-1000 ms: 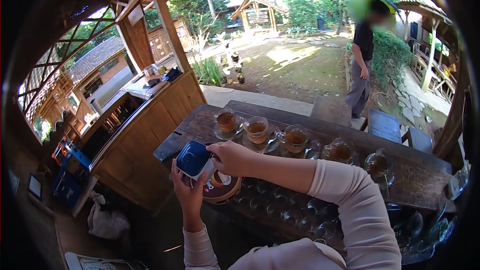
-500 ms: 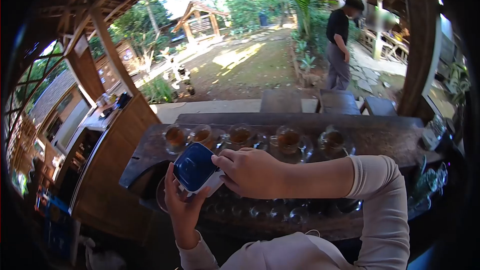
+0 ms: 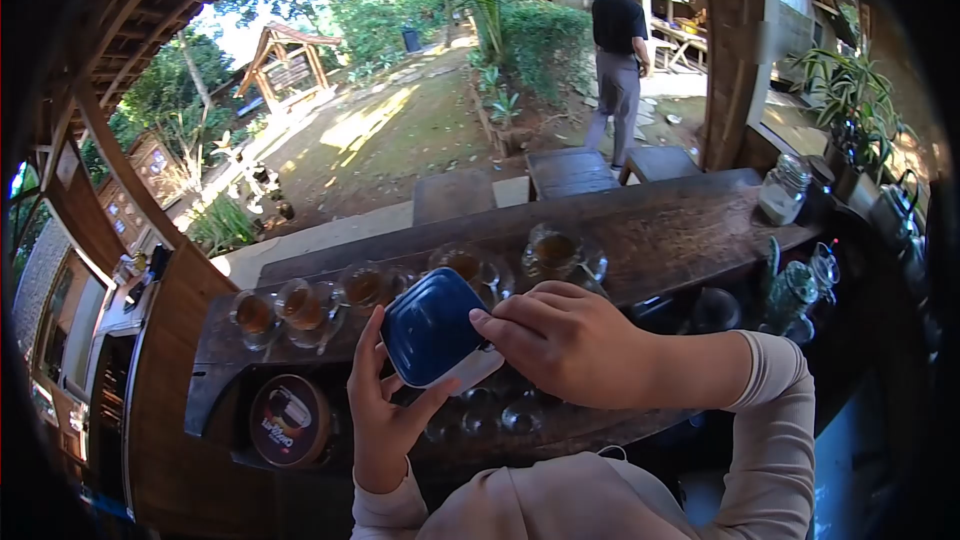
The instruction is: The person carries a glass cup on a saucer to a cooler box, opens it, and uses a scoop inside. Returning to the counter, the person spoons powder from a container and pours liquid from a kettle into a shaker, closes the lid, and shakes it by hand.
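A plastic food container point(image 3: 480, 373) with a pale body and a dark blue lid point(image 3: 432, 328) is held tilted above the counter's near edge. My left hand point(image 3: 393, 418) grips it from the left and below, thumb along the near side. On the right side, my right hand point(image 3: 570, 340) has its fingers curled at the lid's edge, the thumb against the lid's corner. The lid still covers the container. Just beyond my hands stand several glass cups point(image 3: 303, 305) of brown drink on glass saucers.
The dark wooden counter point(image 3: 660, 235) runs across in front of me. A round tub point(image 3: 289, 420) and several upturned glasses point(image 3: 522, 412) sit on a lower shelf. At right are a glass jar point(image 3: 783, 190) and green glassware point(image 3: 795, 285). Beyond the stools point(image 3: 570, 173), a person point(image 3: 620, 60) stands.
My view has turned to the right, showing more of the counter's right end and the round tub. Both hands keep hold of the container. The distant person has turned further away.
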Available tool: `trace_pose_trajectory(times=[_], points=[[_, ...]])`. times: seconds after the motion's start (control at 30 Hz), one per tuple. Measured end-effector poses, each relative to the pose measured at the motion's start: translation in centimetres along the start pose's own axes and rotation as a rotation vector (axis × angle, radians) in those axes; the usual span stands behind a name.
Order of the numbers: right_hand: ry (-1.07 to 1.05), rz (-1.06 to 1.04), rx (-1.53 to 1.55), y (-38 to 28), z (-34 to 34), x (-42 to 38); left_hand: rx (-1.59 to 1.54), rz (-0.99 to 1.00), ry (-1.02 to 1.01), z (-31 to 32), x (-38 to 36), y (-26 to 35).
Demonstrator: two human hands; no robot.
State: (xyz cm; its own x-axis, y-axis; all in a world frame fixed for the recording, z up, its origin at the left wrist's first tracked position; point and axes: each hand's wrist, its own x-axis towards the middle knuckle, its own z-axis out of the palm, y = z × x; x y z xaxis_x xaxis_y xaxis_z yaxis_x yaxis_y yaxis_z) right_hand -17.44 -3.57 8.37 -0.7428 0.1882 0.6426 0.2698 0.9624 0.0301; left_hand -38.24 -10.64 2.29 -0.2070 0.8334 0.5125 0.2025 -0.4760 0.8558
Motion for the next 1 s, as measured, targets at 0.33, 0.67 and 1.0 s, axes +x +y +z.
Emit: trace_pose_trajectory(times=[0.33, 0.67, 1.0], points=[[0.013, 0.223, -0.019, -1.1, -5.7, -8.2, 0.061, 0.066, -0.29, 7.2, -0.3, 0.4], [0.133, 0.647, 0.068, -4.7, -7.0, -18.0, 0.011, 0.151, -0.643, 14.4, -2.5, -0.9], [0.389, 0.92, -0.05, -7.6, -4.8, -25.7, -0.026, 0.166, -0.84, 20.1, -4.7, -2.9]])
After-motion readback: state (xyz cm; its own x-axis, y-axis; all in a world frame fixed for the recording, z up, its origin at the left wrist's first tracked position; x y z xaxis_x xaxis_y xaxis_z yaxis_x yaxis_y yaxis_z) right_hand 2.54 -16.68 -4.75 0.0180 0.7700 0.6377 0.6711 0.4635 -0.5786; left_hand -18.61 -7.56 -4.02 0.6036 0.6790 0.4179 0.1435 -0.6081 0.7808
